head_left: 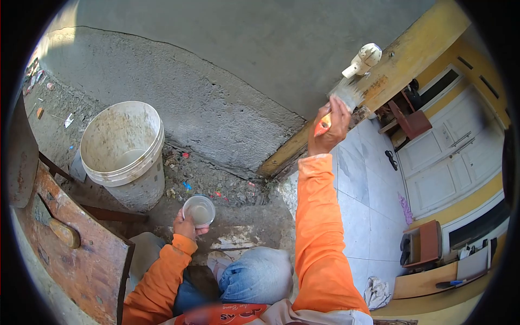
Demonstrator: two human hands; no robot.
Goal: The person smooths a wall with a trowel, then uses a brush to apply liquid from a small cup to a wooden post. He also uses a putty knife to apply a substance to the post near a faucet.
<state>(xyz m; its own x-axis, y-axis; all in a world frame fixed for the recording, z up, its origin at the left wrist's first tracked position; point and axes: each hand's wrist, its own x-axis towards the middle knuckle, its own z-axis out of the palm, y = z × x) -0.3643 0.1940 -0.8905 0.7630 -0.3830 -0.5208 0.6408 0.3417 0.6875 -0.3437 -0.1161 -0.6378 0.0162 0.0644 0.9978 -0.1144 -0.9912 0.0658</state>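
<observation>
My right hand (335, 120) is closed around a paintbrush (323, 125) with an orange-red handle. Its pale, wide bristles are at the grey wall (244, 49), just below a white plastic pipe fitting (363, 60) that juts out beside the yellow wall edge (425, 40). Lower down, near my knees, my left hand (186, 227) grips a small clear plastic cup (199, 211) by its side. Some greyish liquid shows inside the cup, which is tilted toward the camera.
A dirty white bucket (138, 184) stands left on the rubble-strewn ground. Closer in is a worn wooden board (86, 271) with a wooden-handled scraper (64, 232). To the right lie a tiled floor (355, 211), a crumpled cloth (377, 292), and white double doors (460, 146).
</observation>
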